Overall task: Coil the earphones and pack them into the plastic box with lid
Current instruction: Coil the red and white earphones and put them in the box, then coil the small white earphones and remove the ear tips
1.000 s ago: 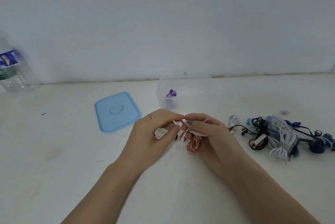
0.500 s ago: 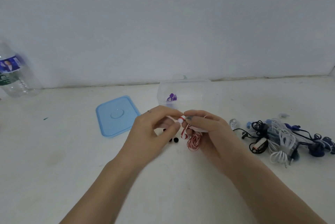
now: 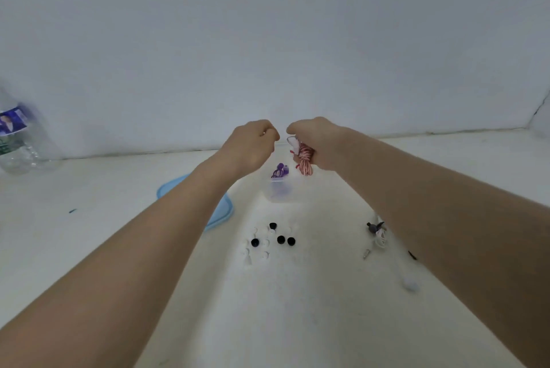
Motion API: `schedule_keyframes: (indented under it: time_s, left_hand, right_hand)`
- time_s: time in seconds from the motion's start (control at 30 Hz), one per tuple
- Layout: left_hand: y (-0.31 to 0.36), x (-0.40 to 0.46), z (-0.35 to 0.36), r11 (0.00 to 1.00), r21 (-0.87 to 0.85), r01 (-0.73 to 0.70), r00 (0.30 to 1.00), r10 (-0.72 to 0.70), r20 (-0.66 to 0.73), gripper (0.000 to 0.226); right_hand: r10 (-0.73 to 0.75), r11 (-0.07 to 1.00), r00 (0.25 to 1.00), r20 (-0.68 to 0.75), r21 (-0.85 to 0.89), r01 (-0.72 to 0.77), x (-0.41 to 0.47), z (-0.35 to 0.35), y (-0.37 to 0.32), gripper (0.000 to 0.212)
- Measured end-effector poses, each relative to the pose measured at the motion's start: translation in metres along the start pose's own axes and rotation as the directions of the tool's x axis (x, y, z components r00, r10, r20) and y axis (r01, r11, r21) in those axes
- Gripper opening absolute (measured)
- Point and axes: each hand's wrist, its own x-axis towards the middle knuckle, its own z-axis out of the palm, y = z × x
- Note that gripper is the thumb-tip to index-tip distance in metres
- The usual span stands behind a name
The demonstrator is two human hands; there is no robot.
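Note:
My right hand (image 3: 320, 141) is raised above the table and grips a coiled red-and-white earphone (image 3: 304, 158) that hangs from its fingers. My left hand (image 3: 253, 144) is level with it, just to its left, fingers curled shut; whether it pinches the earphone's end I cannot tell. Below both hands stands the clear plastic box (image 3: 281, 192), open, with a purple earphone coil (image 3: 279, 172) inside. The blue lid (image 3: 221, 213) lies flat to the box's left, partly hidden by my left forearm.
Several black and white ear tips (image 3: 272, 241) are scattered on the white table in front of the box. A few loose earphone parts (image 3: 376, 232) lie beside my right forearm. A water bottle (image 3: 18, 141) stands far left against the wall.
Both hands rose from the table and moved forward over the box, carrying the red-and-white coil. The pile of other earphones at the right is now hidden by my right arm.

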Motion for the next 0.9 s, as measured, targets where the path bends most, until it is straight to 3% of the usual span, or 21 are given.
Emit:
schedule_keyframes:
  time_s: [0.07, 0.2, 0.27, 0.43, 0.5, 0.57, 0.63, 0.8, 0.9]
  left_hand:
    - [-0.002, 0.003, 0.006, 0.999, 0.04, 0.023, 0.999, -0.025, 0.047, 0.034]
    - [-0.003, 0.003, 0.015, 0.994, 0.092, 0.05, 0.996, -0.057, 0.065, 0.035]
    - [0.001, 0.001, 0.016, 0.994, 0.103, 0.044, 0.998, -0.05, 0.048, 0.034]
    - [0.016, -0.015, 0.015, 0.991, 0.127, -0.043, 0.995, 0.055, -0.087, 0.031]
    - [0.022, -0.029, 0.02, 0.989, 0.091, -0.115, 0.979, 0.128, -0.156, 0.029]
    - [0.026, -0.053, 0.033, 0.98, 0.036, -0.197, 0.957, 0.2, -0.208, 0.028]
    - [0.026, -0.077, 0.048, 0.971, 0.023, -0.239, 0.949, 0.239, -0.208, 0.026]
    - [0.02, -0.115, 0.081, 0.981, 0.018, -0.191, 0.976, 0.192, -0.102, 0.016]
    - [0.019, -0.129, 0.093, 0.988, 0.018, -0.156, 0.987, 0.156, -0.043, 0.013]
  right_hand:
    - [0.045, 0.991, 0.998, 0.048, -0.131, -0.038, -0.002, 0.004, 0.004, 0.011]
    - [0.083, 0.98, 0.995, 0.061, -0.184, -0.071, -0.006, 0.005, 0.011, 0.011]
    - [0.047, 0.972, 0.998, 0.048, -0.234, -0.035, -0.008, 0.002, 0.01, 0.03]
    - [-0.141, 0.928, 0.988, -0.056, -0.356, 0.112, -0.027, -0.03, -0.004, 0.024]
    - [-0.265, 0.826, 0.964, -0.027, -0.522, 0.213, -0.045, -0.047, -0.002, 0.022]
    - [-0.35, 0.564, 0.935, 0.061, -0.783, 0.262, -0.069, -0.06, 0.008, 0.025]
    - [-0.338, 0.36, 0.931, 0.136, -0.895, 0.262, -0.091, -0.067, 0.021, 0.029]
    - [-0.15, 0.231, 0.982, 0.114, -0.962, 0.147, -0.117, -0.076, 0.055, 0.027]
    - [-0.122, 0.217, 0.99, 0.077, -0.971, 0.102, -0.12, -0.079, 0.074, 0.022]
